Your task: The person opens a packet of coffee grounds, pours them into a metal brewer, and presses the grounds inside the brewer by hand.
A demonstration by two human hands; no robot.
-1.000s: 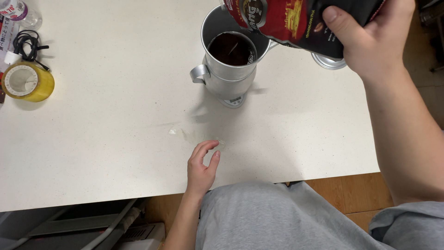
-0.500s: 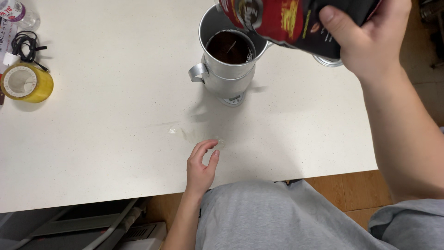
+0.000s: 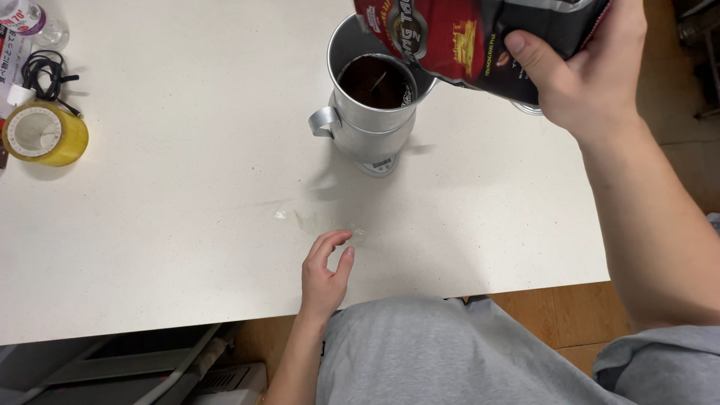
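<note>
On the white table point(image 3: 150, 225) a yellow roll of tape point(image 3: 43, 133) and a black cable point(image 3: 45, 75) lie far at my left. The round metal filter cup point(image 3: 373, 105), with dark grounds inside, stands on a small scale point(image 3: 381, 163). My right hand point(image 3: 592, 75) grips the tilted red-black coffee bag point(image 3: 480, 37) above it, thumb pressed on the front. My left hand point(image 3: 324, 274) rests on the table edge, fingers loosely curled, holding nothing.

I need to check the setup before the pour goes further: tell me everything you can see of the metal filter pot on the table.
The metal filter pot looks like brushed silvery aluminium: a wide upper cylinder seated in a lower one, with a small curved handle on its left side. It stands upright on a small scale on the white table, near the far edge. It is open on top, with dark coffee grounds inside. The red-and-black bag, held by the right hand, tilts over its rim; whether they touch is unclear.
</note>
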